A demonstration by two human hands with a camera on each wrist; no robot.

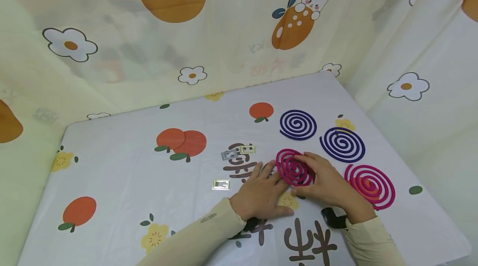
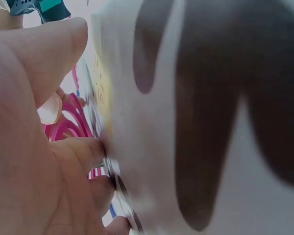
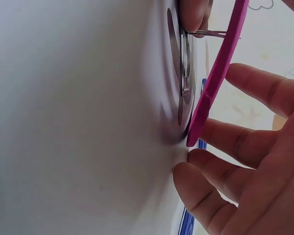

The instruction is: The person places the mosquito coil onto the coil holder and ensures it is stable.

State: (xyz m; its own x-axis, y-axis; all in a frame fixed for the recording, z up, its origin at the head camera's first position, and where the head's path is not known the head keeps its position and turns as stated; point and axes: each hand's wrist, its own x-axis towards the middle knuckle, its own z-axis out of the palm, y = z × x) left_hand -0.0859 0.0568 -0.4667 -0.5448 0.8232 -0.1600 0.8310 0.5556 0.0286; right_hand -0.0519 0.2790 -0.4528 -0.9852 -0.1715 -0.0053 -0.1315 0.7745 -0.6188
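Observation:
A magenta mosquito coil is tilted above the table, gripped by my right hand. Its fingers touch the coil's face in the right wrist view. Under the coil lies a thin metal coil stand, whose raised prong reaches the coil's inner side. My left hand lies palm down with extended fingers; one fingertip touches the stand. The coil mostly hides that stand in the head view.
Two dark blue coils and another magenta coil lie to the right. A silver stand and two gold stands lie left of the hands. A patterned curtain hangs behind the table.

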